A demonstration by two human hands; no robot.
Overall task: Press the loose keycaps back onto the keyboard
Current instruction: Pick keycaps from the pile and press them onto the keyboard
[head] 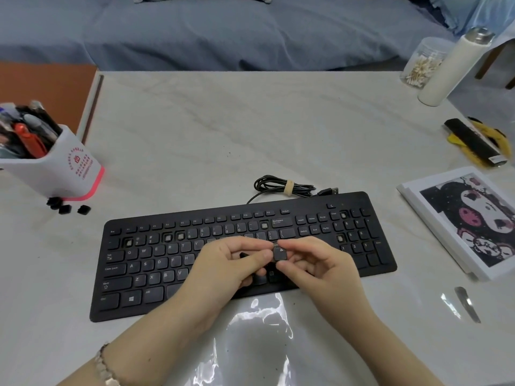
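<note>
While both hands sit over the keyboard point(156, 263) mid-section, right hand point(315, 268) pinches one keycap point(280, 253) between thumb and index, just above the keys. Left hand point(231, 263) has its fingers curled, thumb tip against the cap's left edge. Bare sockets point(264, 225) show in the keyboard's number row and numpad. More loose keycaps point(67, 207) lie well left of the keyboard, at the pen cup point(55, 174) base.

Single head-worn wide-angle view, from above the table's point(223, 135) near edge, facing forward and down, keyboard point(145, 263) close and large just below centre, bed point(223, 32) across the far top
</note>
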